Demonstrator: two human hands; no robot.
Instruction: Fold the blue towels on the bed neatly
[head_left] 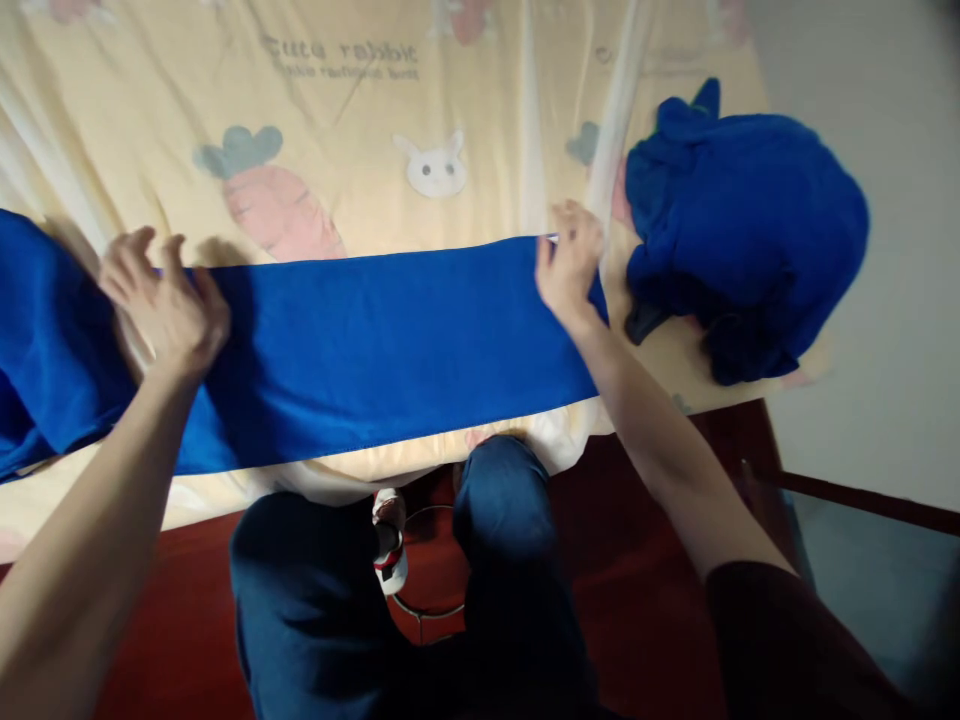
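Observation:
A long blue cloth [397, 345] lies flat as a folded strip across the front of the bed. Over its left part is my left hand [165, 300], fingers spread and bent, holding nothing. My right hand [571, 260] is at the strip's upper right corner, its fingers curled close to the cloth's edge; whether they pinch it is hidden. Left of my left hand lies another blue cloth [60, 340], loosely bunched. A rumpled blue heap of cloth [757, 220] sits to the right of my right hand.
The bed has a pale yellow sheet [360, 150] printed with carrots and a rabbit. A pale wall [885, 400] stands on the right. Below the bed's edge are my knees [502, 500], a shoe [391, 570], a metal ring and a dark red floor [630, 580].

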